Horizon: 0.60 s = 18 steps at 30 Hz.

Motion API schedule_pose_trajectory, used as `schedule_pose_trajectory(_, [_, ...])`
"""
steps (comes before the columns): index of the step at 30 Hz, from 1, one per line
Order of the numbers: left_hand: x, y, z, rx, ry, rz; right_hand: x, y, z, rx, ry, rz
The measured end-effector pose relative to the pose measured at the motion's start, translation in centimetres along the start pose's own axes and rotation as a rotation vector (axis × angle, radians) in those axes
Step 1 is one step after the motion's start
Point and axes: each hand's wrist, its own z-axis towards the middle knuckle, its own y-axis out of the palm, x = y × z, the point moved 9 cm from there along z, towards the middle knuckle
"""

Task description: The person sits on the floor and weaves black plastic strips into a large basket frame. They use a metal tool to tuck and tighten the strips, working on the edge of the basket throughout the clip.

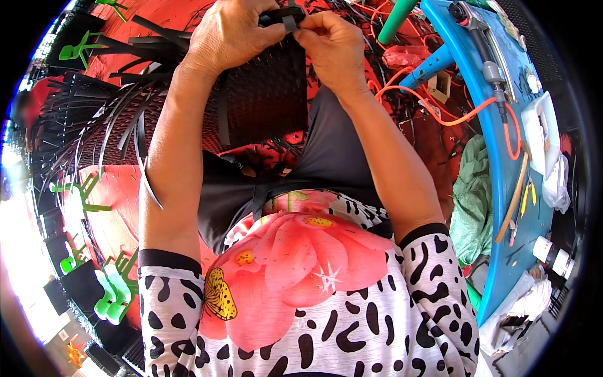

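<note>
left hand (229,34) grip: closed on black strip (282,17) | right hand (333,44) grip: pinching same strip | below: black woven panel (264,94) | right: blue tabletop (502,188), white container (539,135)

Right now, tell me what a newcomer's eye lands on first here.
At top centre, the left hand and right hand pinch a black strip at the edge of a dark woven panel on the lap. To the right curves a blue table with an orange hose. Loose black strips fan out at left.
</note>
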Motion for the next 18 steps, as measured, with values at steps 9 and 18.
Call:
schedule_pose_trajectory(9, [-0.3, 0.5, -1.2, 0.092, 0.024, 0.212, -1.1, -0.4, -0.1, -0.039, -0.103, -0.143])
schedule_pose_trajectory(18, [0.1, 0.4, -1.7, 0.089, -0.018, 0.123, 1.5, 0.0, -0.7, -0.099, -0.140, 0.007])
